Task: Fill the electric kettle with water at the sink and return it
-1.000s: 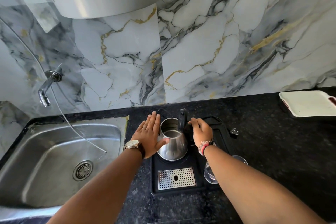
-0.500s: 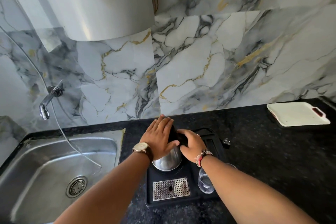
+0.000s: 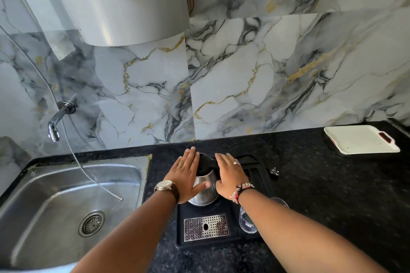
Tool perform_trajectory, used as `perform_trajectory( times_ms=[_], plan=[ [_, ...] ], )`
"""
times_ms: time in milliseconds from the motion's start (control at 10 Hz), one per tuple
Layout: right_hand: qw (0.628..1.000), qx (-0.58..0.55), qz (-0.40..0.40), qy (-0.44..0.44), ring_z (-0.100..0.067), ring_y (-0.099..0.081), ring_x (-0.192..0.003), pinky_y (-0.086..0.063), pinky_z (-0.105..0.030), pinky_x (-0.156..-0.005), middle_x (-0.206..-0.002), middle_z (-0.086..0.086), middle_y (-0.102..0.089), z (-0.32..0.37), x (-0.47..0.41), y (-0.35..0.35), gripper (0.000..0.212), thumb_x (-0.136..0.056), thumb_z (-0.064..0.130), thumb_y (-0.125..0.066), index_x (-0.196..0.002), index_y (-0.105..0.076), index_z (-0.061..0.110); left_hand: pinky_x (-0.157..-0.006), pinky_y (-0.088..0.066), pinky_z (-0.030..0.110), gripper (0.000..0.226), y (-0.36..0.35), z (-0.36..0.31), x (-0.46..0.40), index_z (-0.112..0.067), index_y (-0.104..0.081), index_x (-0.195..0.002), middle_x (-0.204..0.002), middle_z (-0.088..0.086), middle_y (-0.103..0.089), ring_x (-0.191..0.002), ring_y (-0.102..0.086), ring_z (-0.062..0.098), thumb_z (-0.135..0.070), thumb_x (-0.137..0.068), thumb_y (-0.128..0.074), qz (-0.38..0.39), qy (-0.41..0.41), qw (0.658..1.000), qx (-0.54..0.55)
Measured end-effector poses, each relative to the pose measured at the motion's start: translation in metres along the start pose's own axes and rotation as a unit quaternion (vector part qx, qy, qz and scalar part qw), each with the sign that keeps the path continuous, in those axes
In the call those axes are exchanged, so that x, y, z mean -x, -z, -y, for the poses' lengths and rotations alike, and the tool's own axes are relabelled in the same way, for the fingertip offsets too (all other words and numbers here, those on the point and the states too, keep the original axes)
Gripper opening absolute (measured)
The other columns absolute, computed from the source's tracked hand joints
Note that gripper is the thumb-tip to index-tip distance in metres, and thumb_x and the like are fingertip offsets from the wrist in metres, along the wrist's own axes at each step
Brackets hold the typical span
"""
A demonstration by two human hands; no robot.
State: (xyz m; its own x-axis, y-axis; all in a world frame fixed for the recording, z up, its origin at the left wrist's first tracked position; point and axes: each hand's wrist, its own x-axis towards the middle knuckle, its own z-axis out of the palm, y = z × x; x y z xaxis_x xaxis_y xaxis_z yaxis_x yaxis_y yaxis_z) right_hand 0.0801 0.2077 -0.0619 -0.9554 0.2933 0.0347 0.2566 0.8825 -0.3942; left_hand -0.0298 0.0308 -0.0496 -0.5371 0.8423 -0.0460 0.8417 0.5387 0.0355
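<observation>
The steel electric kettle (image 3: 205,195) stands on the black tray (image 3: 221,244) on the dark counter, right of the sink (image 3: 55,195). Its black lid (image 3: 205,163) is down. My left hand (image 3: 186,175) lies flat against the kettle's left side, fingers straight, thumb across the steel front. My right hand (image 3: 230,175) rests flat over the kettle's right side, where the handle is hidden under it, fingers stretched out. Neither hand is curled around the kettle. The wall tap (image 3: 54,126) hangs over the sink's back left, with no water seen running.
A clear glass (image 3: 247,221) stands on the tray by my right wrist, next to a metal drip grate (image 3: 206,227). A thin tube (image 3: 88,173) drops from the wall-mounted water purifier (image 3: 133,6) into the sink. A white board (image 3: 359,139) lies at the far right.
The kettle's lid, open a second ago, has been pushed down by my right hand, which now lies flat. My left hand stayed against the kettle. The view tilted upward.
</observation>
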Motion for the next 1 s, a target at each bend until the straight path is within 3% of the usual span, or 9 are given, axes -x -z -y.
perform_trajectory(
  times_ms=[200, 500, 700, 800, 1000],
  plan=[
    [0.996, 0.09, 0.006, -0.001, -0.035, 0.008, -0.156, -0.004, -0.049, -0.126, -0.171, -0.013, 0.003, 0.006, 0.008, -0.023, 0.11, -0.085, 0.036, -0.065, -0.159, 0.01, 0.007, -0.122, 0.01, 0.04, 0.118, -0.011, -0.003, -0.003, -0.01, 0.023, -0.152, -0.159, 0.007, 0.033, -0.146, 0.031, 0.022, -0.094, -0.078, -0.013, 0.014, 0.016, 1.0, -0.011],
    [0.995, 0.096, 0.0, -0.003, -0.034, 0.014, -0.155, -0.005, -0.049, -0.126, -0.17, -0.012, 0.011, -0.002, 0.007, -0.038, 0.131, -0.072, 0.046, -0.074, -0.156, 0.02, 0.01, -0.122, 0.007, 0.039, 0.127, -0.024, -0.005, -0.001, -0.012, 0.027, -0.151, -0.161, 0.007, 0.032, -0.147, 0.028, 0.02, -0.099, -0.071, -0.02, 0.009, 0.039, 0.999, 0.003],
    [0.995, 0.093, 0.023, 0.002, -0.035, 0.013, -0.155, -0.004, -0.05, -0.126, -0.17, -0.012, 0.013, 0.0, 0.008, -0.026, 0.122, -0.076, 0.041, -0.068, -0.157, 0.019, 0.01, -0.124, 0.001, 0.042, 0.125, -0.006, -0.009, 0.002, -0.012, 0.021, -0.154, -0.161, 0.007, 0.03, -0.15, 0.017, 0.023, -0.099, -0.071, -0.013, 0.039, 0.04, 0.998, -0.002],
    [0.996, 0.087, 0.029, -0.021, -0.037, 0.01, -0.155, -0.005, -0.051, -0.125, -0.17, -0.012, 0.009, 0.011, 0.009, -0.004, 0.114, -0.078, 0.037, -0.067, -0.16, 0.009, 0.01, -0.124, -0.001, 0.044, 0.12, 0.017, -0.01, 0.008, -0.013, 0.013, -0.157, -0.161, 0.007, 0.028, -0.152, 0.013, 0.025, -0.097, -0.073, -0.005, 0.038, 0.032, 0.999, -0.023],
    [0.993, 0.1, -0.057, -0.004, -0.034, -0.011, -0.153, -0.015, -0.05, -0.124, -0.168, -0.013, -0.012, 0.055, 0.015, 0.077, 0.103, -0.077, 0.035, -0.065, -0.16, -0.009, 0.01, -0.121, 0.004, 0.045, 0.118, 0.108, -0.014, 0.022, -0.016, 0.012, -0.157, -0.165, 0.008, 0.018, -0.151, 0.016, 0.025, -0.097, -0.072, -0.001, -0.033, 0.03, 0.998, -0.05]
  ],
)
